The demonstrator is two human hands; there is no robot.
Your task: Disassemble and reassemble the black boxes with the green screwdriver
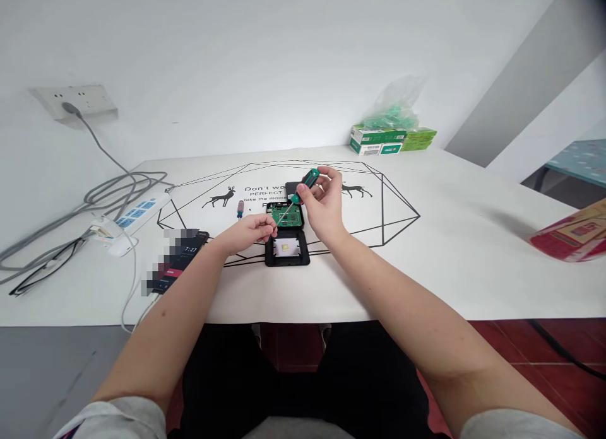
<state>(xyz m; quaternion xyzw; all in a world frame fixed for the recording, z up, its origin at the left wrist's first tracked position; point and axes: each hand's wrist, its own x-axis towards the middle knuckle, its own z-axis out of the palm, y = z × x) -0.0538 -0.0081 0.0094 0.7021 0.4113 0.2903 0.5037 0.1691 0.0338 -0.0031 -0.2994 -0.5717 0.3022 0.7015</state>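
Screwdriver [311,177] with a green-and-black handle slants down from our right hand [327,202], whose fingers are clamped on that handle above the worktop [454,250]. Our left hand [254,231] has its fingers together at the tip of the shaft; whether they pinch the metal or some small piece there, we cannot tell. Just beneath the shaft we see a green circuit board [291,218] seated in an open black housing [294,228], and nearer to us lies a black cover [305,257] with a yellowish square on its white inner face. Behind the housing rests a dark flat piece [292,188], partly hidden by the screwdriver. To the left we have a small second driver [240,208], a phone [188,253] beside our left forearm and a white power strip [139,215].
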